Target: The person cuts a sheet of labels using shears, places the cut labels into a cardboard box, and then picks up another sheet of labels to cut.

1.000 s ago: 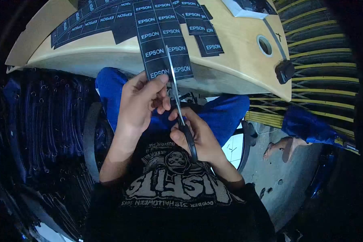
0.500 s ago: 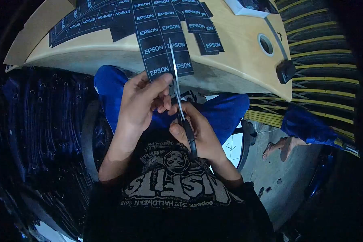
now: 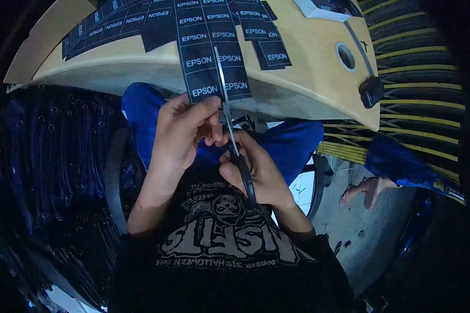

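Observation:
My left hand (image 3: pixel 185 130) pinches the near edge of a dark label sheet (image 3: pixel 198 75) between thumb and fingers. White EPSON prints in ruled boxes run along this sheet in two columns. My right hand (image 3: pixel 258 167) is wrapped round the black handles of a pair of scissors (image 3: pixel 230 120). Their long silver blade lies over the sheet between the two columns, pointing away from me. The near end of the sheet hangs over the table's front edge. My left fingertips are close beside the scissors' pivot.
More EPSON label pieces (image 3: pixel 269 41) lie on the pale wooden table (image 3: pixel 308 68), which has a round hole near its right end. A cardboard piece (image 3: pixel 47 44) is at the left. Another person's foot (image 3: pixel 357 190) shows at the right, near a yellow-and-black slatted gate (image 3: pixel 412 86).
The scissor blade has shifted slightly left over the sheet, toward the line between the columns. Both hands keep their holds almost in place.

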A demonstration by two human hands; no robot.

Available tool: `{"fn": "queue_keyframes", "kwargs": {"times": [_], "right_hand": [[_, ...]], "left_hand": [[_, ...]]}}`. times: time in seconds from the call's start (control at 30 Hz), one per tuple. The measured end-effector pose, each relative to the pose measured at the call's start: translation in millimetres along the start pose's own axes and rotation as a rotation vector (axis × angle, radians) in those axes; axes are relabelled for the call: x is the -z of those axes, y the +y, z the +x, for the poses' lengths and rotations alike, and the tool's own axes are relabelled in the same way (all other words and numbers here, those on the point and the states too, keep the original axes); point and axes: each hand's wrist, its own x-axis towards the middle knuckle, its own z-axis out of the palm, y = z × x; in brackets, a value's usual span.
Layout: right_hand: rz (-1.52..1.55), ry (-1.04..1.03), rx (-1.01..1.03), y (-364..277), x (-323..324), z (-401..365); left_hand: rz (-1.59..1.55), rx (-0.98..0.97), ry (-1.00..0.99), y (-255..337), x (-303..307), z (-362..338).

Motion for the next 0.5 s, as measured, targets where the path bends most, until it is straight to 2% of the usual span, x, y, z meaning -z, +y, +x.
{"fn": "queue_keyframes", "kwargs": {"times": [0.5], "right_hand": [[0.031,-0.008,0.029,-4.0,0.4,6.0]], "left_hand": [[0.027,-0.015,0.013,-0.2,-1.6,0.1]]}}
